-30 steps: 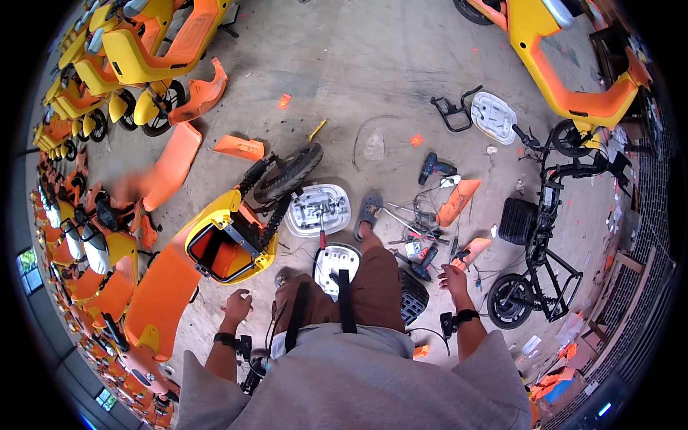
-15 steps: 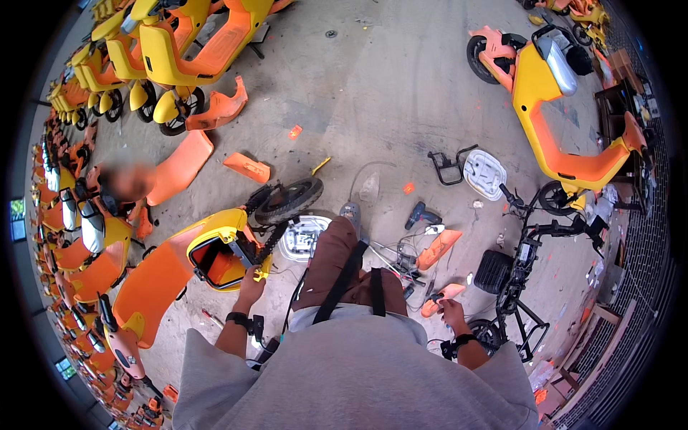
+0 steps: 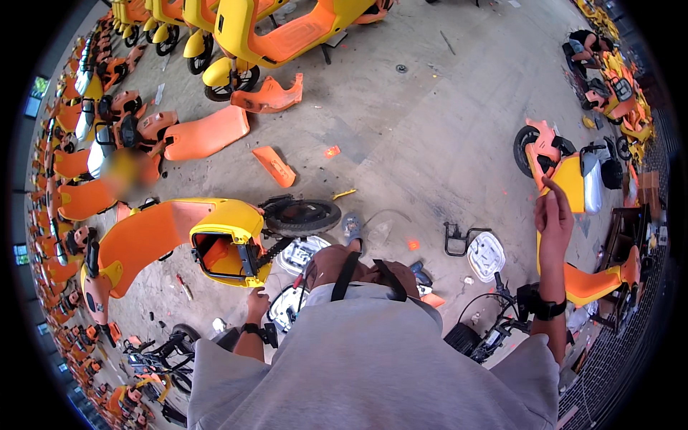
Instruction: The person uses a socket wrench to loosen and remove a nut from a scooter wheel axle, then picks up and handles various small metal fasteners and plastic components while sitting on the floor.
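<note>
My left hand (image 3: 257, 304) is just below the rear edge of a yellow and orange scooter body (image 3: 147, 240) lying on its side. Its fingers are curled, and I cannot make out anything in them. Farther to the right, my right hand (image 3: 555, 215) is raised in the air, fingers stretched loosely, with nothing in it. Behind that hand, in the picture, stands a yellow and orange scooter (image 3: 598, 282). A black wheel (image 3: 304, 217) lies against the far side of the scooter body, and a white tray-like part (image 3: 303, 252) is beside it.
A stripped black scooter frame (image 3: 494, 335) is at the right, near a black bracket (image 3: 462, 240) and a white panel (image 3: 486, 256). Orange panels (image 3: 206, 133) lie at the far left. Parked scooters (image 3: 287, 32) line the back. Another person (image 3: 589, 47) crouches at the far right.
My right hand has left the small orange part on the floor and risen up and to the right. My left hand has come off the scooter's yellow edge. The whole view has shifted.
</note>
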`<state>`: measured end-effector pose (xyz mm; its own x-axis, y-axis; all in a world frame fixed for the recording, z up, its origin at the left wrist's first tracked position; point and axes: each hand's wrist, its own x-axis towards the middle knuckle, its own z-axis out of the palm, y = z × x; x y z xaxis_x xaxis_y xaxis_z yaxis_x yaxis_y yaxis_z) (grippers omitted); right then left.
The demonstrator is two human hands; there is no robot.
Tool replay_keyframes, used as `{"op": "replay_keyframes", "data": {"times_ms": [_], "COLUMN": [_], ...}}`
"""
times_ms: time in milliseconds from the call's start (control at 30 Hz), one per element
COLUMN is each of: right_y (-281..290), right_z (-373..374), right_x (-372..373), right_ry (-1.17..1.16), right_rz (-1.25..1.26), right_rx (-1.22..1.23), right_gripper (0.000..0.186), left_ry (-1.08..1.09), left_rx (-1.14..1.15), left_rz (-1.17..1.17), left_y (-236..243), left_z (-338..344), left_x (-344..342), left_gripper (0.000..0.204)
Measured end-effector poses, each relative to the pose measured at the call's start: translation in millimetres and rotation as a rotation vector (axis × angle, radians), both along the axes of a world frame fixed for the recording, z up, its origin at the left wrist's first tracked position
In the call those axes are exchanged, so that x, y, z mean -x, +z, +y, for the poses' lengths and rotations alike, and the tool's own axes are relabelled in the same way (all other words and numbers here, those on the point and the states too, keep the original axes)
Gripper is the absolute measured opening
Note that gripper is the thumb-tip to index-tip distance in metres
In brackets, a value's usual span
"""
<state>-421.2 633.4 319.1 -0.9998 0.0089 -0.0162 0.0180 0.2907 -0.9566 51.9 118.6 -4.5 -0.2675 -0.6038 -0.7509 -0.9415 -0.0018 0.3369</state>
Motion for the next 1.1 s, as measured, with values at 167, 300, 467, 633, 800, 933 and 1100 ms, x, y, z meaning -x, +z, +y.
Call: {"op": "replay_keyframes", "data": {"times_ms": [167,300,467,633,800,933,1100], "right_y": [148.7,159.4,119.2,117.6,85.4,-64.6,-301.3], "right_z": [-68.7,-89.7,-85.3,-103.1,-135.9,-134.8,-13.9], "right_x": [49.3,71.0,100.8,113.8,102.2,89.4,95.0], "right_ry": [0.655,0.904,0.975,1.033,1.166,1.380,1.699], "right_rz": [0.739,0.912,0.961,1.064,0.556,-0.275,-0.091], "right_rx": [0.076,0.164,0.321,0.615,0.697,-0.046,-0.872], "right_gripper": [0.026,0.019,0.015,0.018,0.019,0.030,0.032], "left_ry": [0.133,0.189,0.427,0.157,0.457,0.615,0.709], "left_rx": [-0.094,-0.076,0.008,0.135,0.067,0.070,-0.011], "left_rz": [0.033,0.141,0.291,0.135,0.057,0.124,0.085], "left_y": [20.0,34.3,50.4,73.3,97.1,83.9,76.9], "left_z": [53.5,101.5,183.2,330.2,521.2,559.9,612.4], "left_x": [1.5,19.9,35.4,28.1,4.8,-13.0,-24.1], "left_gripper": [0.033,0.035,0.032,0.030,0.033,0.036,0.038]}}
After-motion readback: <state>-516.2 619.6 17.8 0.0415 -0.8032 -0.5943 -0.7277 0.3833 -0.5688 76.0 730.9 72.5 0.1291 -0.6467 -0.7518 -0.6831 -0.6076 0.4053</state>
